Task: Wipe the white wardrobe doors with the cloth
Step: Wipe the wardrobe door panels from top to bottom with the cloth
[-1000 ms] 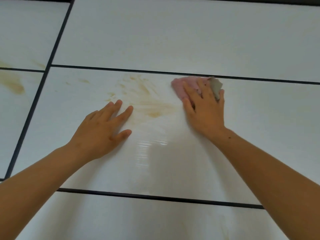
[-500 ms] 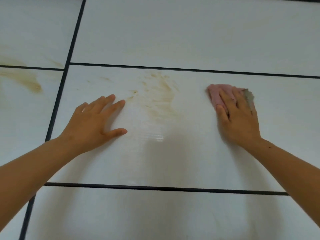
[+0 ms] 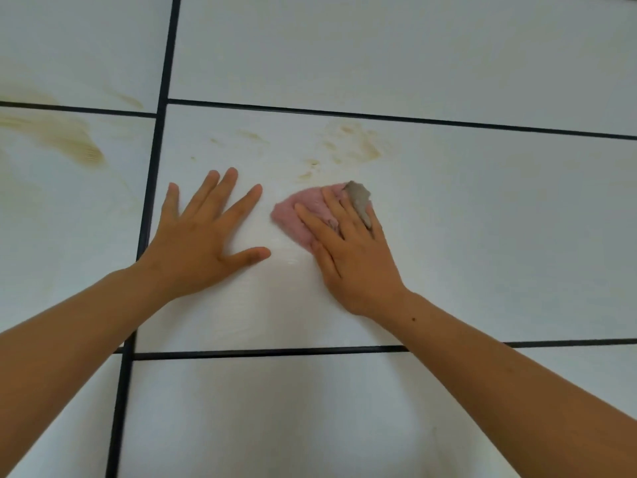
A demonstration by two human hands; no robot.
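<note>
Straight fingers of the right hand lie flat on the pink cloth, pressing it against the white wardrobe door. A grey corner of the cloth shows between two of them. Just left of the cloth the left hand rests flat on the same door, fingers spread, holding nothing. Brown smears streak the door just above the cloth. A larger stain lies well left of it, past a dark seam.

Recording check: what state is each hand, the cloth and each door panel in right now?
left hand: flat on middle door panel, fingers spread, empty.
right hand: flat, pressing cloth against that panel.
cloth: pink, bunched under right hand's fingers.
middle door panel: brown smears above the cloth.
left door panel: brown stain, untouched.
</note>
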